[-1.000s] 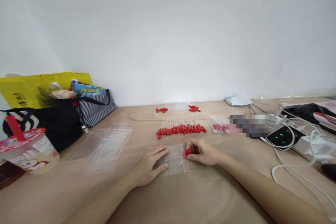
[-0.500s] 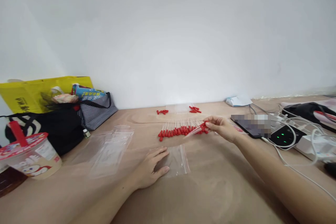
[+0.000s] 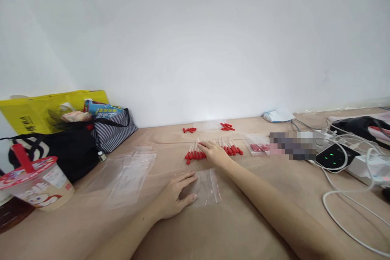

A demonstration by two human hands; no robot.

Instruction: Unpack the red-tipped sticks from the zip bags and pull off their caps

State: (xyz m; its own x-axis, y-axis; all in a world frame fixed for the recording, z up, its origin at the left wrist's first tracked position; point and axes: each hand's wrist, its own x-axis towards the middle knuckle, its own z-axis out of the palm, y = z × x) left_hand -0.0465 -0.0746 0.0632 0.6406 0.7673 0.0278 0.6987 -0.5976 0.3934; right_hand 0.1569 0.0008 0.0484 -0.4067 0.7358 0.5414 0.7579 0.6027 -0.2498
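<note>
In the head view, the red-tipped sticks (image 3: 233, 151) lie in a row across the middle of the table (image 3: 195, 235), red ends toward the person, pale shafts toward the back edge. The right hand (image 3: 215, 154) reaches over the row, fingertips down among the shafts left of its middle; those fingers look close together, but I can't tell whether they pinch anything. The left hand (image 3: 176, 197) rests nearer the person, fingers loosely side by side and thumb spread off, touching the left end of a clear bag (image 3: 207, 187) lying flat.

I'd judge the sticks nearly weightless, stiff but thin enough to snap; the smooth red ends look the best hold, though apt to roll. The bag seems limp and slippery, and would want pinning at its left edge, away from what looks like a zip strip at its right.

The table's back edge meets the wall (image 3: 213, 48), well beyond the row; its front edge is out of sight. There's sideways room between the loose bags (image 3: 128, 183) to the left and the white cables and power strip (image 3: 362, 166) to the right, where a stray sleeve could catch.
</note>
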